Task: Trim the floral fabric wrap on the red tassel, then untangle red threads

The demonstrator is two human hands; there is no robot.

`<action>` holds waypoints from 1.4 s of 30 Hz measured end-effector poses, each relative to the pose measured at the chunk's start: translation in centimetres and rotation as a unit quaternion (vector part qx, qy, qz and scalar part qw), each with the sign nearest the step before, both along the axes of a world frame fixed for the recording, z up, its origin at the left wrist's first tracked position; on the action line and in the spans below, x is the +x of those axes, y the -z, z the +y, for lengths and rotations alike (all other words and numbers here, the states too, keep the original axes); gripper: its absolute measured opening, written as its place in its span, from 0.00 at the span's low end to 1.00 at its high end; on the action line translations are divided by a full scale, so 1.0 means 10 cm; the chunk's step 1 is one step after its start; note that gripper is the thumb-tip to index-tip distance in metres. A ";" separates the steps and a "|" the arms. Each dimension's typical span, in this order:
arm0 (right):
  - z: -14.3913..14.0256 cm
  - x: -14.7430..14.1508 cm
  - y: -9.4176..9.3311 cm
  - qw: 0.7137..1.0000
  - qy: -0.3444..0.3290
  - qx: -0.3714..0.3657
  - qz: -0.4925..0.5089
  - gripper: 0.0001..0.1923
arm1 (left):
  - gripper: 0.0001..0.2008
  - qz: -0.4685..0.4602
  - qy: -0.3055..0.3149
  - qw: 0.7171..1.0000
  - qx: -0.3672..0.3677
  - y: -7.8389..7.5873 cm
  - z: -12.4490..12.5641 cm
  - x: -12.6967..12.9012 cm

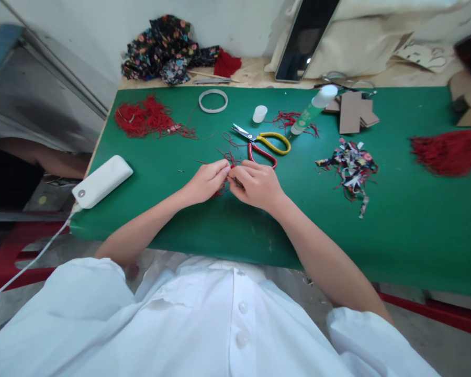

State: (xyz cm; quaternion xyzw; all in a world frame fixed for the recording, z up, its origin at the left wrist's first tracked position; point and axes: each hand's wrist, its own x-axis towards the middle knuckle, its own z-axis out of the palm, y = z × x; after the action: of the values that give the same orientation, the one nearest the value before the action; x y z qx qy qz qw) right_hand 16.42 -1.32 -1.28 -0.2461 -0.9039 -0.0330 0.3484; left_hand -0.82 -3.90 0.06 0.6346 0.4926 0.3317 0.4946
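Note:
Close together over the green table mat [172, 225], my left hand [208, 181] and my right hand [257, 184] pinch red yarn [228, 157] between their fingertips. Loose ends of it stick out above and below the fingers; the part inside the grip is hidden. Just beyond my right hand lie scissors [255, 140] with one yellow and one red handle, blades apart and pointing up-left. A small white cap [259, 113] stands behind them. To its right is a glue stick [313, 111] with a green label, beside some red yarn scraps [288, 119].
At left are a red yarn heap [141, 118], a white tape ring [213, 101] and a white power bank [102, 181] with a cable. At right lie fabric scraps [353, 165], cardboard pieces [351, 112] and a red yarn bundle [451, 152]. Floral cloth [160, 47] and a phone [304, 42] are at the back.

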 end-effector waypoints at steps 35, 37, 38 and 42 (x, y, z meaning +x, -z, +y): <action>-0.01 0.02 -0.03 0.998 0.036 -0.044 0.030 0.10 | 0.13 0.031 0.022 0.999 0.028 -0.07 -0.01 0.01; -0.01 0.02 -0.03 0.998 0.041 -0.040 0.028 0.10 | 0.13 0.034 0.023 0.999 0.029 -0.07 -0.01 0.01; -0.01 0.02 -0.03 0.998 0.043 -0.037 0.027 0.10 | 0.13 0.037 0.024 0.999 0.031 -0.08 -0.02 0.01; -0.01 0.02 -0.03 0.998 0.043 -0.031 0.025 0.10 | 0.13 0.054 0.034 0.997 0.042 -0.08 -0.01 0.00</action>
State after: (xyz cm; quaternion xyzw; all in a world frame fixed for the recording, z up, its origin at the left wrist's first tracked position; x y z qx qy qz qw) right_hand 16.58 -1.46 -1.01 -0.2965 -0.8838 -0.0139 0.3616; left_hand -0.78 -4.04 0.84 0.6886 0.4823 0.3001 0.4507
